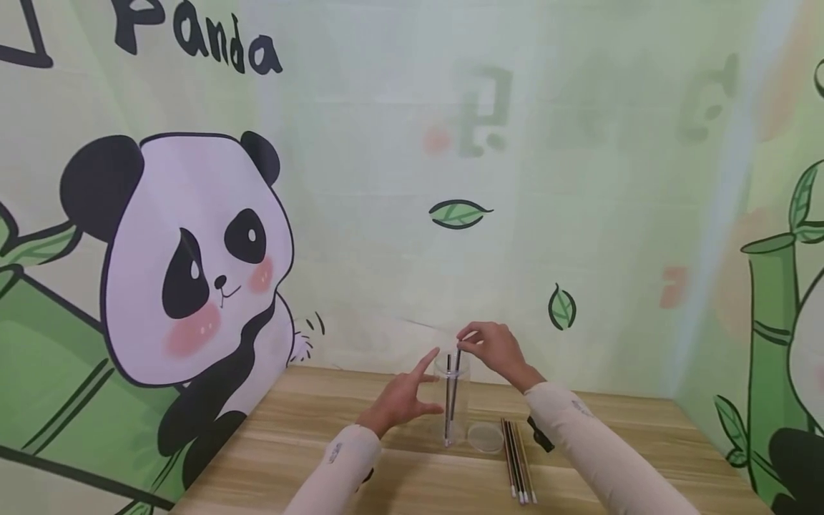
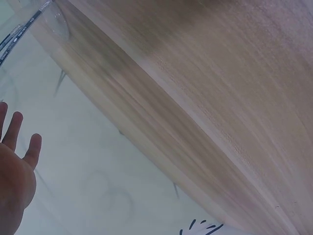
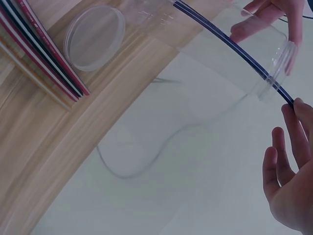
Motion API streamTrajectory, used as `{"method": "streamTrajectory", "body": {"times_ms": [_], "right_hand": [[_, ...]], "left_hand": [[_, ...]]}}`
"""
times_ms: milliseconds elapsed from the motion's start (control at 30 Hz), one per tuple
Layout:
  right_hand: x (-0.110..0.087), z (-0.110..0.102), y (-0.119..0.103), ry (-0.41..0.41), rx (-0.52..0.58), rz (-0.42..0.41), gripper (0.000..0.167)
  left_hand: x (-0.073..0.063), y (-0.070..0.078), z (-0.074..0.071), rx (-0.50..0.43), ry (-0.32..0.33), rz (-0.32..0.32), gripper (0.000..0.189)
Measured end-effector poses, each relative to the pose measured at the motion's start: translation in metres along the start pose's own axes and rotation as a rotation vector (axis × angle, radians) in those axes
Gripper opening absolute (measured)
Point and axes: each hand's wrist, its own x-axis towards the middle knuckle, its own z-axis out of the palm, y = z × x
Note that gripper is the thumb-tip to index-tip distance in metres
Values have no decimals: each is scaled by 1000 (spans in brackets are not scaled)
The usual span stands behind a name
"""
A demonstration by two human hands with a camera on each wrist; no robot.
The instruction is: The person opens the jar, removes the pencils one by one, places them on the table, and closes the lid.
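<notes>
A clear plastic jar (image 1: 462, 411) stands upright on the table, with dark pencils inside it that poke up past its rim. My right hand (image 1: 494, 349) pinches the top end of one dark pencil (image 1: 455, 383) between thumb and fingertips; that pencil's lower part is inside the jar. In the right wrist view, the same pencil (image 3: 286, 96) passes through the jar's mouth. At the jar's left side is my left hand (image 1: 403, 398), fingers extended and spread; whether they touch the wall I cannot tell. The left wrist view catches only part of this left hand (image 2: 14, 166).
A round clear lid (image 1: 486, 438) lies on the wooden table (image 1: 412, 472) just right of the jar. Beside it is a bundle of several pencils (image 1: 518, 461) in mixed colours. A printed panda backdrop (image 1: 360, 286) rises behind the table's far edge.
</notes>
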Motion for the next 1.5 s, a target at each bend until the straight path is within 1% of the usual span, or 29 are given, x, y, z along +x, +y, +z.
{"method": "streamTrajectory", "body": {"times_ms": [267,533,667,867,1033,1133,1267,1500], "right_hand": [[10,-16,-4,-4,-2,-9,13],[20,-36,-10,10,19,2,16],[25,-47,-10,21,14,3,18],[32,-61,-10,30,2,13,22],[35,-74,-14,40,4,17,21],[36,-83,-15,60,8,17,20],[39,-92,-14,84,6,27,23],[41,-105,-12,143,15,54,23]], "left_hand": [[0,-2,1,5,7,0,114],[2,0,2,2,-5,-45,112],[3,2,3,-10,-9,-60,108],[2,4,2,-4,-7,-42,102],[1,4,0,-1,-7,-39,102],[2,6,-1,-1,-8,-36,101],[3,8,-3,-11,-9,-29,101],[0,3,0,-8,-6,-26,101]]}}
